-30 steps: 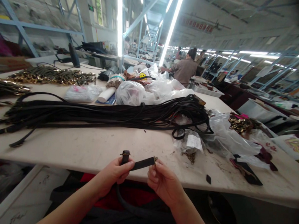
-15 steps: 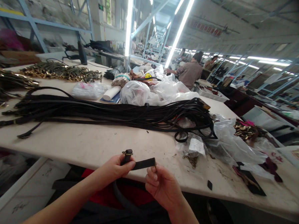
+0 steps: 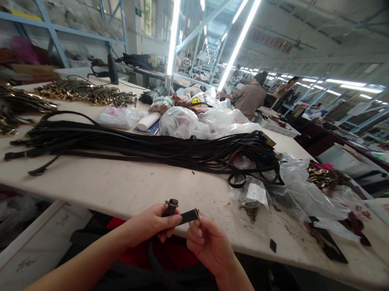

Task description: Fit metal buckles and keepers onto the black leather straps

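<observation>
A black strap (image 3: 188, 216) runs between my two hands just over the table's front edge. My left hand (image 3: 159, 222) is closed on it, thumb on top, and a looped part with a brass-coloured ring (image 3: 172, 203) sticks up above the fingers. My right hand (image 3: 209, 242) pinches the strap's far end, where a thin metal edge shows at the fingertips. Below my left hand the strap's remainder hangs toward my lap, partly hidden. Behind the hands lies a long bundle of black straps (image 3: 142, 145) across the table.
Clear plastic bags (image 3: 212, 118) stand behind the bundle. Brass-fitted pieces (image 3: 86, 91) lie in piles at the back left. On the right are a bag with a white label (image 3: 256, 192), metal buckles (image 3: 320, 174) and a small black scrap (image 3: 273, 245). A co-worker (image 3: 250, 98) is farther back.
My left hand has moved slightly right along with the strap, and the strap length showing between my hands is shorter. The view has shifted slightly.
</observation>
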`<move>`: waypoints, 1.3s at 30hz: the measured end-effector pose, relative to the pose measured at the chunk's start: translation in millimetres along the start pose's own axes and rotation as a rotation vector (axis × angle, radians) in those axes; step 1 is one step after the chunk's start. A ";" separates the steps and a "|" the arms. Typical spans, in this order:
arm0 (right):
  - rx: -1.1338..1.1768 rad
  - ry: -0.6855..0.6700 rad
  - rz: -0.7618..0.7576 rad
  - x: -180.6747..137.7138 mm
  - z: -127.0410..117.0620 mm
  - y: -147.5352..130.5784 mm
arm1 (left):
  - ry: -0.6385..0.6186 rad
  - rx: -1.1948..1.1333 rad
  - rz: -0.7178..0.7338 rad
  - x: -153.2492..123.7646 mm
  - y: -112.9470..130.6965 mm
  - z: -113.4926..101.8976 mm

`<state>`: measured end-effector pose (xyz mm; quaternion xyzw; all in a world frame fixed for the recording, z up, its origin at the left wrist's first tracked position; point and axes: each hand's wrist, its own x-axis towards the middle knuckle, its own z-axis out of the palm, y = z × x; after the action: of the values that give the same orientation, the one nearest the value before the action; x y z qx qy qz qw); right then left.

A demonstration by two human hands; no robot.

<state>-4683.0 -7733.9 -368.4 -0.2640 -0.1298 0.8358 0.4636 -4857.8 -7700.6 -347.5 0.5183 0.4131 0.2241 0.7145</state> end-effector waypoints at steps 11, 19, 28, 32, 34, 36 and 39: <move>-0.823 0.153 -0.134 -3.4 -8.9 -4.4 | -0.006 0.019 0.182 0.5 2.6 13.9; -1.110 -0.012 -0.578 -16.4 12.4 -20.9 | -0.006 0.063 0.220 -3.5 7.8 28.4; -0.783 -0.033 -0.243 -5.1 31.8 -18.4 | 0.353 0.638 0.417 -8.1 24.2 23.5; -0.851 -0.012 -0.279 3.5 40.1 -13.8 | 0.328 0.736 0.440 -5.6 25.1 24.1; -0.817 0.006 -0.319 5.8 41.8 -11.9 | 0.339 0.797 0.439 -3.8 21.8 24.3; -0.731 0.058 -0.377 7.3 43.3 -10.2 | 0.355 0.886 0.430 -1.1 16.6 24.7; -0.694 0.124 -0.441 8.1 45.2 -8.7 | 0.361 0.963 0.433 3.7 9.2 25.1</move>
<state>-4705.7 -7721.2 -329.7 -0.4203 -0.4291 0.6055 0.5221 -4834.1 -7708.5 -337.3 0.8127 0.4686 0.2370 0.2526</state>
